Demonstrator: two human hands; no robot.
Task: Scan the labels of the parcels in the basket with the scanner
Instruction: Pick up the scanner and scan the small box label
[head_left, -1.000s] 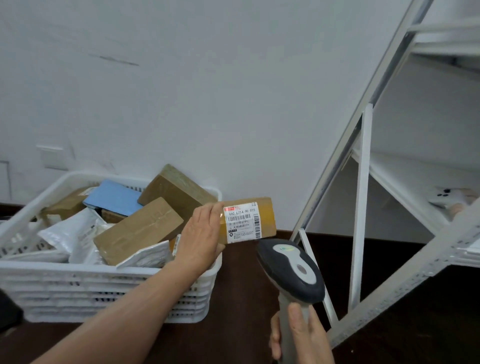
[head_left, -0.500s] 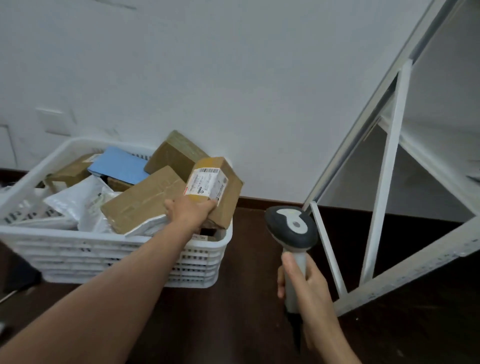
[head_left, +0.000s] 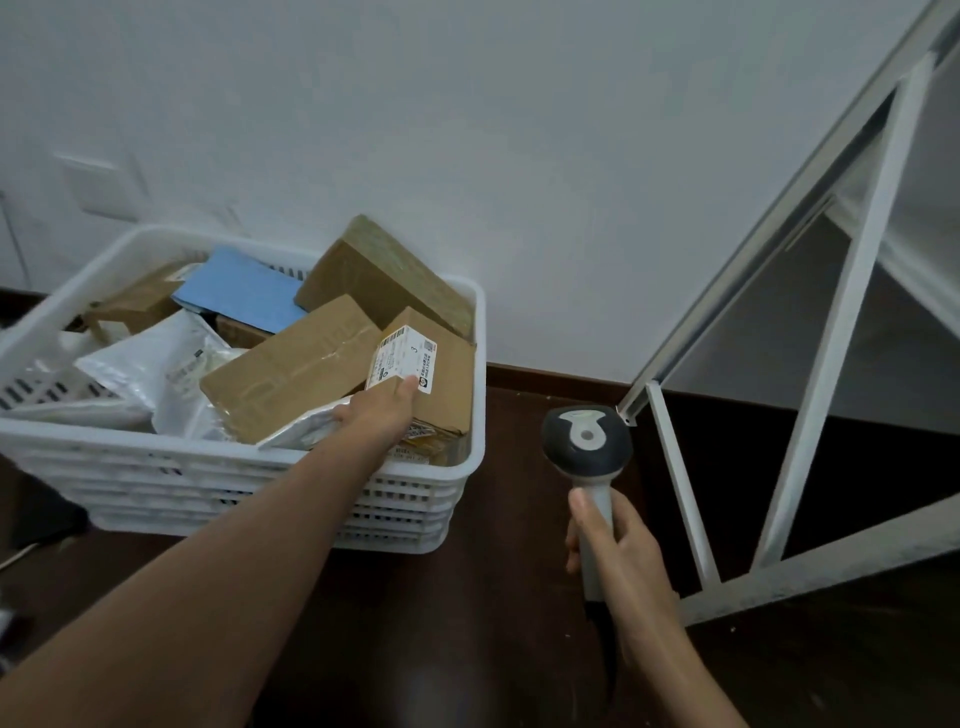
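Observation:
A white slatted plastic basket (head_left: 156, 434) stands on the dark floor, filled with parcels. At its right end a small brown box (head_left: 447, 374) with a white label (head_left: 401, 358) leans upright among them. My left hand (head_left: 382, 410) grips this box at its lower edge, thumb on the label. A long brown box (head_left: 291, 369), a second brown box (head_left: 384, 275), a blue envelope (head_left: 239, 288) and white poly bags (head_left: 150, 364) lie beside it. Right of the basket, my right hand (head_left: 618, 545) holds the grey-and-white scanner (head_left: 587, 439) upright by its handle.
A white metal shelf frame (head_left: 831, 338) stands at the right, its foot close to the scanner. A white wall with a socket plate (head_left: 96, 187) runs behind the basket. The floor is dark wood.
My left hand has carried the small labelled box from in front of the scanner down into the basket's right end. The scanner has dropped lower and away from the label.

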